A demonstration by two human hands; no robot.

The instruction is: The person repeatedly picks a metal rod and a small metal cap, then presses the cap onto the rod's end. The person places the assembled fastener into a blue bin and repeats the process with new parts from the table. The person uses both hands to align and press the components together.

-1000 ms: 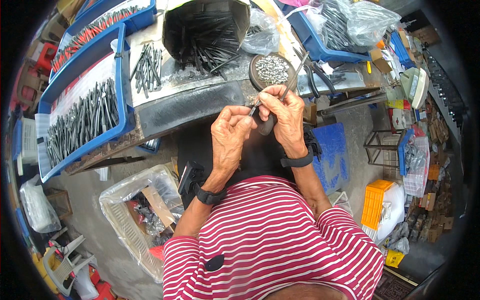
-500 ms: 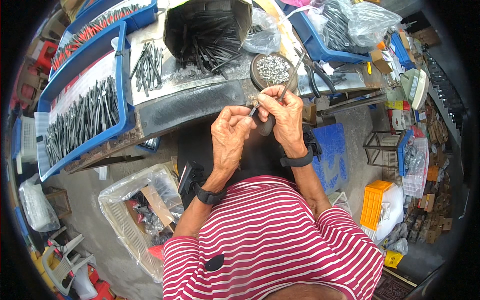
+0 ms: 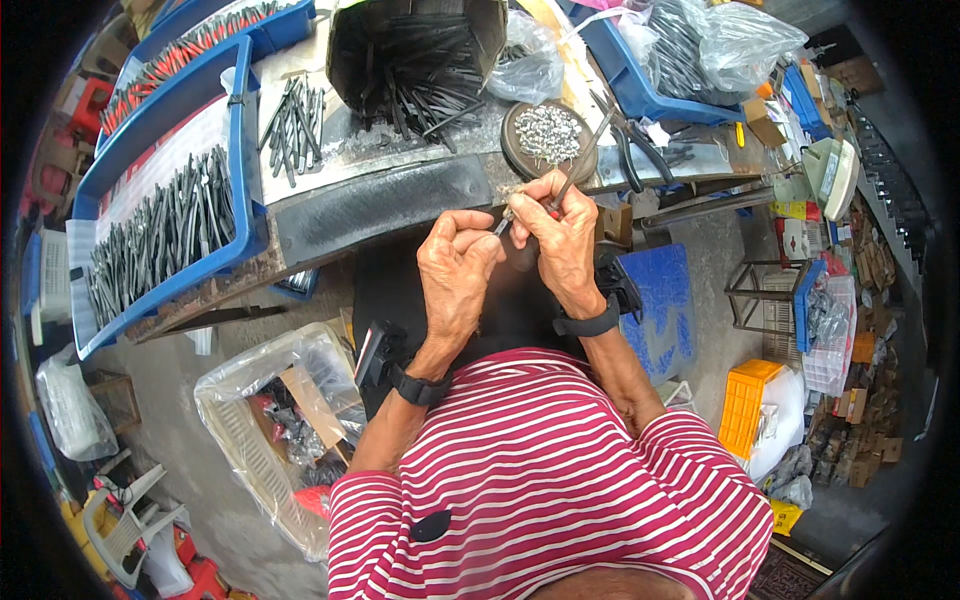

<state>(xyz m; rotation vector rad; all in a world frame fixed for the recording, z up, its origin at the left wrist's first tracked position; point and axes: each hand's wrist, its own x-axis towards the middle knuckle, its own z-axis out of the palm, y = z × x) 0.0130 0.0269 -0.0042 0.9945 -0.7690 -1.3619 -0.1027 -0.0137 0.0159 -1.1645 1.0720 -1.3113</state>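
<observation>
Both my hands meet just off the bench's front edge. My left hand (image 3: 458, 262) is closed, thumb and fingers pinching a thin dark strip with a pale end (image 3: 502, 225). My right hand (image 3: 562, 240) touches that end with its thumb and forefinger. It also grips a long thin metal-shafted tool, likely a screwdriver (image 3: 590, 150), whose shaft points up to the right; its dark handle looks blurred below the fingers. Just beyond is a round brown dish (image 3: 510, 150) heaped with small shiny metal parts (image 3: 546, 133). Dark-handled pliers (image 3: 640, 155) lie to its right.
Blue trays (image 3: 248, 165) of dark strips stand left. A box (image 3: 345, 60) of similar strips opens toward me; a loose pile (image 3: 293, 130) lies beside it. Another blue tray (image 3: 655, 100) holds bagged parts. Below are a plastic-lined crate (image 3: 235, 430) and a yellow crate (image 3: 745, 405).
My right hand has shifted slightly up and left, and the tool's handle has swung a little left beneath it. My left hand keeps its pinch on the strip.
</observation>
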